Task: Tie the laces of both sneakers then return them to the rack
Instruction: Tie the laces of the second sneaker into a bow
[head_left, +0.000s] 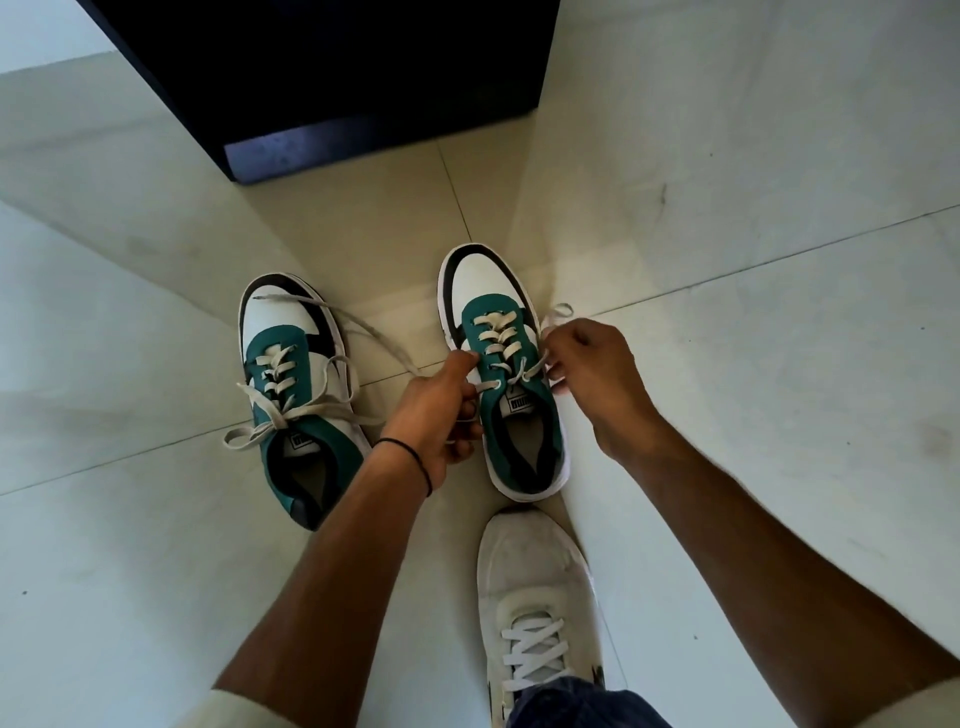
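Two white, green and black sneakers stand on the tiled floor, toes pointing away from me. The left sneaker (296, 395) has a loose bow with long lace ends trailing over its toe and to the right. Over the right sneaker (506, 379), my left hand (441, 415) pinches one lace end at the shoe's left side. My right hand (592, 374) pinches the other lace end (556, 314) at its right side. The laces of this shoe are untied and pulled apart sideways.
A dark cabinet or rack base (332, 83) stands on the floor beyond the sneakers. My own foot in a white laced shoe (540, 608) rests just behind the right sneaker. Pale floor tiles spread to both sides.
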